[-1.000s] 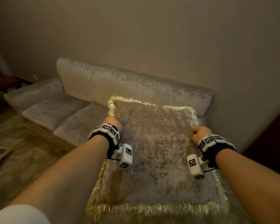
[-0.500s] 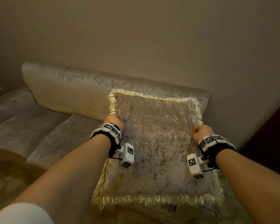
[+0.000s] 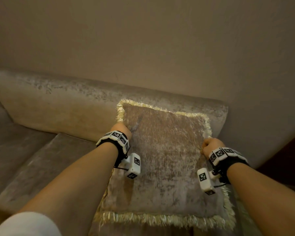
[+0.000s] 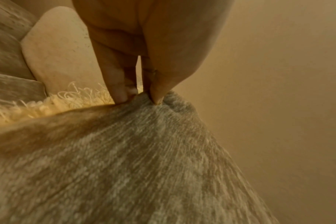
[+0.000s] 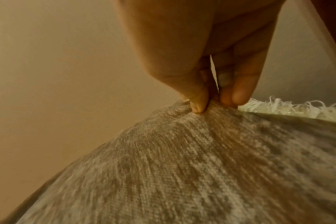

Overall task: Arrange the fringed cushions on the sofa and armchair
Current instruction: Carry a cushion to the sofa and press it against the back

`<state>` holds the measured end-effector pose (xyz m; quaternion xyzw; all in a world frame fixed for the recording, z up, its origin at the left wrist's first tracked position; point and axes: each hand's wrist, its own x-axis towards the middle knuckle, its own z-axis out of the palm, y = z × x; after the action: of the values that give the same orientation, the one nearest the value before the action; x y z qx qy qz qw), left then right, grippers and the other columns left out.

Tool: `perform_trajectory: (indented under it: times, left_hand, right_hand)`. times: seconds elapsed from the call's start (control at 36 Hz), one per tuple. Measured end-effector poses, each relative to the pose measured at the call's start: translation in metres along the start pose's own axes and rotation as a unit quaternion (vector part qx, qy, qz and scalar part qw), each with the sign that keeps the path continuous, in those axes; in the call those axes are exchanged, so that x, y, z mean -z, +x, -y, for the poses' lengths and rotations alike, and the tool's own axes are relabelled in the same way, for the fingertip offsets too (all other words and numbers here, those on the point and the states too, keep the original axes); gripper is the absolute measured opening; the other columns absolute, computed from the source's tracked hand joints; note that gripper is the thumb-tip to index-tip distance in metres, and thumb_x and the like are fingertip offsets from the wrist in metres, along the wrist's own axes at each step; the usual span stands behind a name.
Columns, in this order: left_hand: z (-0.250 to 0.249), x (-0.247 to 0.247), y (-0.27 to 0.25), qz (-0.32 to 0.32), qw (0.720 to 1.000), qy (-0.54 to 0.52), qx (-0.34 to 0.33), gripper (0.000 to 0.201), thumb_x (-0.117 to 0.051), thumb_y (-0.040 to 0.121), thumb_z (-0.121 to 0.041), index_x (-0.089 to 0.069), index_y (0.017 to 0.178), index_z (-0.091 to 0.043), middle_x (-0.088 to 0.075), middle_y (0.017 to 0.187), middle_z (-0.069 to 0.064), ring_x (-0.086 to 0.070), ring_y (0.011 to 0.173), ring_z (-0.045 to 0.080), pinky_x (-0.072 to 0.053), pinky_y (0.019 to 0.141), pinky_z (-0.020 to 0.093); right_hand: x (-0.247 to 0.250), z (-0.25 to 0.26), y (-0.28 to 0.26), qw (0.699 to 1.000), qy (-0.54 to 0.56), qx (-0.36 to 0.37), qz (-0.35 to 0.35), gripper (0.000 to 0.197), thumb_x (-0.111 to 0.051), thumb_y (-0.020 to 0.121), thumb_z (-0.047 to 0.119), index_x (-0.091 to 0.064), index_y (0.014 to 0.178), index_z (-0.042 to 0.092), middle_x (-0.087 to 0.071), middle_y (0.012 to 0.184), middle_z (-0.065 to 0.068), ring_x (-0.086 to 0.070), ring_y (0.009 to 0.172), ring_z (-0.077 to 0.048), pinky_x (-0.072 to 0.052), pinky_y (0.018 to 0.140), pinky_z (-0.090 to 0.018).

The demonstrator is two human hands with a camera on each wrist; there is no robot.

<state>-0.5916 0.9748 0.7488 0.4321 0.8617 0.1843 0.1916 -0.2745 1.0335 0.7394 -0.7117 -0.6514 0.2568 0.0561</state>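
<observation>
Carried closer to the sofa's right end, the taupe chenille cushion with cream fringe hangs pinched by left hand and right hand, apparently to stand against the grey velvet sofa backrest.

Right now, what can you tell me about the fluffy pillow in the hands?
The fringed cushion is rectangular, in mottled grey-brown velvety fabric with a pale gold fringe around its edges. The left hand and right hand each pinch its side edges, puckering the cloth. It is held up at the right end of the sofa, its top in front of the backrest.
</observation>
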Motion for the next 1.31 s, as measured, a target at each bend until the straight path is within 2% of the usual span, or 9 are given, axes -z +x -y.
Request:
perform_trajectory:
  times: [0.14,0.25,0.33,0.69,0.89,1.03,1.14,1.22,1.31]
  left_hand:
    - [-0.020,-0.014,0.048,0.015,1.000,-0.020,0.001,0.031,-0.054,0.090,-0.009,-0.064,0.119,-0.003,-0.066,0.116,0.017,-0.062,0.108,0.033,-0.049,0.088,0.036]
    - [-0.027,-0.028,0.076,0.027,1.000,-0.014,0.005,0.030,-0.055,0.091,-0.011,-0.064,0.118,-0.002,-0.066,0.116,0.017,-0.062,0.109,0.033,-0.048,0.088,0.036]
    - [-0.030,-0.038,0.095,0.037,0.999,-0.006,0.010,0.029,-0.055,0.091,-0.011,-0.064,0.118,-0.002,-0.065,0.116,0.017,-0.061,0.109,0.033,-0.048,0.088,0.035]
    - [-0.033,-0.085,0.171,0.088,0.996,0.007,0.008,0.029,-0.052,0.093,-0.008,-0.061,0.120,-0.002,-0.064,0.120,0.017,-0.060,0.113,0.033,-0.046,0.091,0.035]
    - [-0.014,-0.106,0.200,0.144,0.988,0.044,0.015,0.027,-0.046,0.096,-0.003,-0.063,0.117,-0.003,-0.062,0.120,0.017,-0.060,0.109,0.034,-0.049,0.095,0.041]
    - [0.004,-0.131,0.215,0.180,0.982,0.043,0.025,0.021,-0.048,0.095,-0.005,-0.063,0.110,-0.002,-0.063,0.113,0.019,-0.061,0.102,0.036,-0.051,0.085,0.039]
    - [0.018,-0.154,0.222,0.193,0.979,0.062,0.021,0.016,-0.049,0.097,-0.014,-0.061,0.100,-0.003,-0.064,0.107,0.019,-0.060,0.093,0.034,-0.043,0.070,0.032]
    - [0.026,-0.169,0.228,0.212,0.973,0.091,0.018,0.015,-0.049,0.097,-0.011,-0.059,0.105,-0.004,-0.063,0.110,0.019,-0.060,0.098,0.036,-0.047,0.076,0.036]
    - [0.034,-0.182,0.235,0.228,0.968,0.103,0.013,0.020,-0.047,0.096,-0.005,-0.060,0.111,-0.006,-0.063,0.112,0.018,-0.060,0.100,0.036,-0.049,0.080,0.037]
  right_hand:
    - [-0.003,0.006,0.045,1.000,0.004,-0.014,-0.014,0.026,-0.059,0.088,0.005,-0.055,0.065,0.016,-0.057,0.068,-0.007,-0.052,0.060,-0.021,-0.043,0.059,-0.027]
    - [-0.007,0.011,0.071,1.000,0.004,-0.020,-0.016,0.016,-0.056,0.088,0.007,-0.066,0.076,0.011,-0.065,0.079,-0.014,-0.060,0.071,-0.031,-0.053,0.067,-0.034]
    - [-0.013,0.012,0.090,1.000,0.003,-0.022,-0.017,0.016,-0.053,0.088,0.004,-0.067,0.082,0.009,-0.065,0.082,-0.015,-0.060,0.072,-0.032,-0.049,0.064,-0.031]
    - [-0.065,0.009,0.146,0.996,0.012,-0.083,0.009,0.028,-0.051,0.088,0.003,-0.056,0.066,0.019,-0.057,0.069,-0.008,-0.054,0.067,-0.028,-0.046,0.063,-0.028]
    - [-0.109,0.007,0.169,0.992,0.021,-0.114,0.048,0.025,-0.051,0.087,0.001,-0.052,0.064,0.011,-0.053,0.067,-0.012,-0.047,0.060,-0.024,-0.039,0.058,-0.026]
    - [-0.138,0.000,0.180,0.988,0.007,-0.138,0.069,0.028,-0.055,0.089,0.006,-0.049,0.062,0.011,-0.052,0.064,-0.009,-0.047,0.056,-0.023,-0.035,0.051,-0.021]
    - [-0.156,-0.003,0.187,0.985,-0.022,-0.139,0.101,0.016,-0.054,0.092,0.008,-0.055,0.077,0.013,-0.056,0.073,-0.007,-0.052,0.070,-0.025,-0.040,0.060,-0.024]
    - [-0.173,-0.007,0.193,0.984,-0.037,-0.146,0.095,0.008,-0.054,0.093,0.009,-0.060,0.089,0.011,-0.054,0.074,-0.007,-0.050,0.069,-0.025,-0.041,0.063,-0.025]
    - [-0.191,-0.015,0.197,0.983,-0.042,-0.152,0.091,0.013,-0.051,0.094,0.006,-0.057,0.084,0.014,-0.060,0.077,-0.008,-0.048,0.065,-0.022,-0.041,0.064,-0.024]
